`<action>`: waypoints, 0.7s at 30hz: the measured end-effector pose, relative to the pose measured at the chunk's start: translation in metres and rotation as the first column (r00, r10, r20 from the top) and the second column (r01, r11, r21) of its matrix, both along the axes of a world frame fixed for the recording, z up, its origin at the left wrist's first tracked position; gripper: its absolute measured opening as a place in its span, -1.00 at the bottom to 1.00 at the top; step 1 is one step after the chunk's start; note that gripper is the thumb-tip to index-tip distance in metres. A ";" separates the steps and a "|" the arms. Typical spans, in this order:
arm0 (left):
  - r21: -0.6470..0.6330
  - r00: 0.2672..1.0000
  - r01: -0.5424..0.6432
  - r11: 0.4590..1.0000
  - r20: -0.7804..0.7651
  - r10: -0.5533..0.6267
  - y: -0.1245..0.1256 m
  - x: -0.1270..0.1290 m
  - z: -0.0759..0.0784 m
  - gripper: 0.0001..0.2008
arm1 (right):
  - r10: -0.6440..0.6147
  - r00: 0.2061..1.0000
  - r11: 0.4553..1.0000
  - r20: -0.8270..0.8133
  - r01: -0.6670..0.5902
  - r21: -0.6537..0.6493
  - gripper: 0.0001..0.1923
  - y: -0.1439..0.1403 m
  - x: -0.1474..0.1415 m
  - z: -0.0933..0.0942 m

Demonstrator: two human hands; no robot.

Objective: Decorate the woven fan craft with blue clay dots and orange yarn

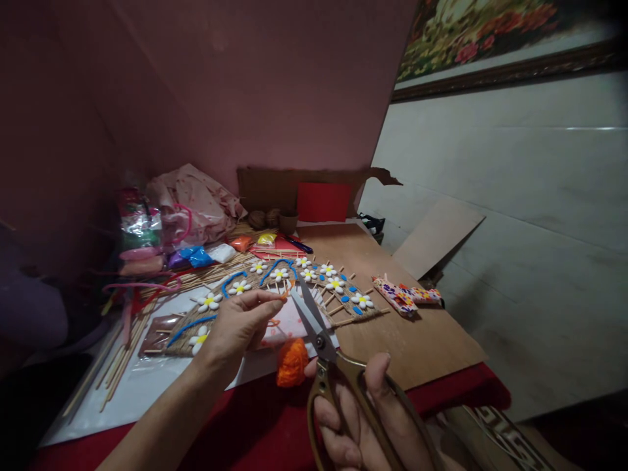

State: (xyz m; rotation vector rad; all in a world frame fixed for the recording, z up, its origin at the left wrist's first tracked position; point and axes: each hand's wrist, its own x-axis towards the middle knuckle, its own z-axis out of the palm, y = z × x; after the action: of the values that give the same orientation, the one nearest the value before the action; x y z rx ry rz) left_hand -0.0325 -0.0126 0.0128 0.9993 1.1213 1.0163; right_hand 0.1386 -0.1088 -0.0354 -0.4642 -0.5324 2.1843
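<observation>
My left hand (240, 322) pinches a strand of orange yarn (291, 288) between thumb and fingertips. In my right hand (349, 415) is a pair of scissors (320, 343) with bronze-coloured handles, its blades slightly parted and their tips close to the strand. Below the blades, at the table's front edge, sits a ball of orange yarn (293, 363). Behind both hands lies a fan-shaped piece of sticks and woven twine (189, 331). White flowers with yellow centres (335, 284), blue strips (189, 326) and blue dots (358, 310) decorate it. My left hand partly covers it.
A wooden board (407, 347) and white sheet (152, 386) rest on a red cloth (245, 425). Thin sticks (118, 366) and bagged coloured clay (196, 256) lie left. A floral-patterned item (397, 296) is at right. A red card (324, 202) leans behind.
</observation>
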 end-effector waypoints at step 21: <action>0.006 0.999 0.032 0.999 -0.014 -0.032 0.001 -0.002 0.000 -0.79 | 0.002 0.998 0.999 -0.066 0.000 0.037 -0.12 0.005 -0.003 0.004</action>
State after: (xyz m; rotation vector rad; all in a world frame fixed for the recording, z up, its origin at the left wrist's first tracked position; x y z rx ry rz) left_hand -0.0344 -0.0119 0.0129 1.0273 1.1104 0.9888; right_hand 0.1360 -0.1036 -0.0318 -0.3703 -0.5359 2.1791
